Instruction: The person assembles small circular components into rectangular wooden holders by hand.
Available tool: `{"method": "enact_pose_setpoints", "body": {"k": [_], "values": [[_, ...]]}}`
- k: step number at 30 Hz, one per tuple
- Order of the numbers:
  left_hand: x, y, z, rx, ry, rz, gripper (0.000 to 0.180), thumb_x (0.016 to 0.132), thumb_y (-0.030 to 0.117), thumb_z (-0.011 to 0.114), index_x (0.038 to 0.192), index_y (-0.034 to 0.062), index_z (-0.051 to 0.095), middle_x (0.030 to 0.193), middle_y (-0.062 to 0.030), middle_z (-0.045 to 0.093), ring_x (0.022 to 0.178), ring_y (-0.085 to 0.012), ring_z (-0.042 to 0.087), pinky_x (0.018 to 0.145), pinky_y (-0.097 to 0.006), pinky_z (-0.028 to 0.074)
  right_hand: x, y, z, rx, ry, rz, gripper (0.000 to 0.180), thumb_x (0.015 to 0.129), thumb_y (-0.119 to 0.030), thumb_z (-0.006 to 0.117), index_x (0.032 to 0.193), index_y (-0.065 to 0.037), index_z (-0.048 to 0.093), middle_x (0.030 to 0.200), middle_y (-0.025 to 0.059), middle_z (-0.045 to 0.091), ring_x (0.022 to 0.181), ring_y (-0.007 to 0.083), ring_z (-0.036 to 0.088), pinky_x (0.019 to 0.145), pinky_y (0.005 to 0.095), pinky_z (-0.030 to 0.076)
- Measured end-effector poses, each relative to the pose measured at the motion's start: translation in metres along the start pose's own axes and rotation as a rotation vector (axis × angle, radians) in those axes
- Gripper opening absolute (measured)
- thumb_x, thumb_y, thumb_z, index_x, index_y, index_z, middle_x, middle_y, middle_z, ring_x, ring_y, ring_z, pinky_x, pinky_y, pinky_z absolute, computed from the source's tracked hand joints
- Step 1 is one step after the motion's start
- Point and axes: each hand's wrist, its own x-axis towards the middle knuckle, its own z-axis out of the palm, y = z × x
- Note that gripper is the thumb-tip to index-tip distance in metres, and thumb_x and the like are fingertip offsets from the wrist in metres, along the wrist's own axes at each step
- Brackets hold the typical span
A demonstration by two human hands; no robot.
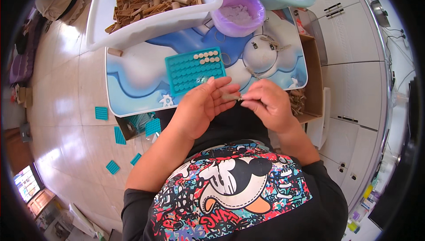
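My left hand (203, 104) is turned palm up in front of the table edge, its fingers stretched out and its thumb apart. A small greyish-beige roll (230, 97) lies across those fingers; its exact kind is unclear. With thumb and fingertips, my right hand (268, 104) pinches the narrow end of this roll. Just beyond my left hand, a teal tray (183, 70) with rows of round cups lies on the table. Several round beige discs (206, 56) sit in its far right cups, and something clear and shiny (202, 80) shows near its front edge.
A white tub (152, 35) of brown pieces (152, 0), a purple lined bowl (238, 31) and a pale green basin (283, 3) of dried bundles stand on the far side of the patterned table (137, 59). A cardboard box (314, 77) adjoins it. Teal trays (113, 167) lie on the floor.
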Motion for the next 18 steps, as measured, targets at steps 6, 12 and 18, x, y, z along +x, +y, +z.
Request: {"method": "enact_pose_setpoints", "body": {"k": [6,12,18], "values": [[-0.007,0.001,-0.006,-0.001,0.026,0.062,0.041,0.096,0.025,0.044,0.124,-0.0047,0.045,0.108,-0.0133,0.060,0.097,-0.0212,0.059,0.088,-0.034,0.047,-0.012,-0.005,0.017,0.133,-0.177,0.129,0.012,0.075,-0.012,0.070,0.081,-0.004,0.062,0.069,0.0085,0.057,0.062,0.0236,0.056,0.058,0.0327,0.044],[-0.016,-0.001,-0.002,0.258,0.060,0.093,0.031,0.097,0.015,0.043,0.121,-0.0020,0.051,0.089,-0.0050,0.062,0.072,-0.0090,0.056,0.067,-0.022,0.047,-0.011,-0.012,0.031,0.638,-0.530,0.984,0.015,0.079,-0.016,0.067,0.081,-0.002,0.063,0.064,0.0099,0.057,0.056,0.0195,0.056,0.053,0.0322,0.043],[-0.025,0.004,-0.010,0.369,0.015,0.032,0.028,0.096,0.018,0.043,0.115,0.0003,0.055,0.079,-0.0024,0.059,0.057,-0.0055,0.047,0.051,-0.019,0.038,0.003,-0.012,0.019,0.002,-0.155,0.270,0.011,0.080,-0.014,0.066,0.082,-0.004,0.064,0.067,0.0056,0.057,0.062,0.0158,0.055,0.056,0.0271,0.043]]}}
